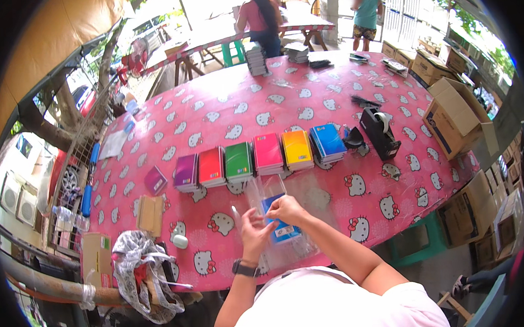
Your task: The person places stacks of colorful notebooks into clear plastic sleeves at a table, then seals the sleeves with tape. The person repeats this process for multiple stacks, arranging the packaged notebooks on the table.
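Observation:
In front of me a blue notebook (285, 232) with a white label lies among clear plastic bags (302, 250). My right hand (287, 210) is over its upper part, fingers pinched together; what they grip is too small to make out. Beside the notebook's left edge is my left hand (254, 229), with a dark watch on the wrist. Its fingers are bent but apart, the thumb reaching toward the right hand. Beyond stands a row of notebook stacks: purple (186, 171), red (211, 164), green (238, 160), pink (268, 151), yellow (297, 148) and blue (327, 141).
A black tape dispenser (380, 134) stands right of the row. At left are a loose purple notebook (156, 180), a cardboard piece (150, 215), a white rounded case (180, 241) and a patterned bag (145, 268). Cardboard boxes (456, 120) line the right; two people are beyond the table.

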A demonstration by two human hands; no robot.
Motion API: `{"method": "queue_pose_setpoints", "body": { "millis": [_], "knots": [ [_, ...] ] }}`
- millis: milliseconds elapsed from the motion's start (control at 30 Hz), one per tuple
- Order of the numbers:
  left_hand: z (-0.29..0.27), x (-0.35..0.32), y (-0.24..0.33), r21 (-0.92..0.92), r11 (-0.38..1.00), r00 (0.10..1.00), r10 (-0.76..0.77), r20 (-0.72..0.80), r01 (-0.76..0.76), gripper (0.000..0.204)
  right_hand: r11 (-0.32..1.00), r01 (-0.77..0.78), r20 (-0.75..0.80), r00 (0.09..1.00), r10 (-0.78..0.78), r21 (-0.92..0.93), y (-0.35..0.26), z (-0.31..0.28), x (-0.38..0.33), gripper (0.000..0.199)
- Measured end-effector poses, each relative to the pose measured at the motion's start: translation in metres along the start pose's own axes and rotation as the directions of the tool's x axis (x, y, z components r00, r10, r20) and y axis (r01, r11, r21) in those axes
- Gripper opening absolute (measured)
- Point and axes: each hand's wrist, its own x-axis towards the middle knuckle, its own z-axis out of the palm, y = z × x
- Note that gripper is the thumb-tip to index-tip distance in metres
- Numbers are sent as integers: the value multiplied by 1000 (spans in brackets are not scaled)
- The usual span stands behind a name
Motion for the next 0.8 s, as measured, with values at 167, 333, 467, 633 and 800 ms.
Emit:
{"method": "queue_pose_setpoints", "body": {
  "millis": [167, 333, 467, 633, 800],
  "knots": [
    [-48, -2, -7, -181, 963, 979, -206, -5, 202, 52, 1000, -18, -20, 1000, 18, -10, 6, 4, -8, 24],
    [-51, -19, 2, 681, 646, 880, 475, -6, -345, 40, 997, -66, 24, 998, 64, 46, 7, -5, -11, 24],
    [2, -52, 19, 349, 824, 892, 379, 246, -446, 30, 998, 9, 68, 998, -5, -54, 0, -5, -2, 24],
    [-31, 0, -9, 310, 855, 909, 390, 145, -416, 22, 1000, -16, 85, 996, 17, -16, -4, -6, -1, 24],
    [-22, -1, -31, 413, 773, 875, 396, 278, -481, 28, 969, 208, 278, 947, -165, -135, 0, -19, -8, 32]
  ]
}}
